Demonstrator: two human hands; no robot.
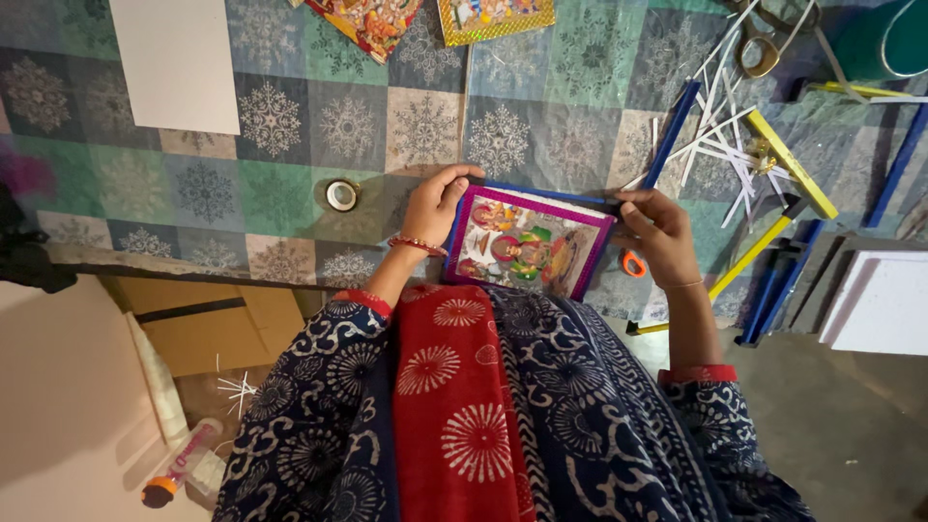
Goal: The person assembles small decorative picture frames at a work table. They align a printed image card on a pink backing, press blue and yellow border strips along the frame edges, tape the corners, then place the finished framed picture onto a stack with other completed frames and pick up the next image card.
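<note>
A colourful picture with a purple border (527, 244) lies on the patterned cloth just in front of me. My left hand (435, 205) grips its left edge, thumb along the top corner. My right hand (660, 232) holds its right edge and pinches the end of a dark blue strip (541, 193) running along the picture's top edge. An orange-handled tool (633, 264) lies under my right wrist.
A small tape roll (341, 194) sits left of my left hand. White sheet (177, 60) at top left, two more pictures (493, 17) at top. Blue and yellow strips (788, 164), white offcuts and scissors (764, 48) lie right. White boards (880, 300) far right.
</note>
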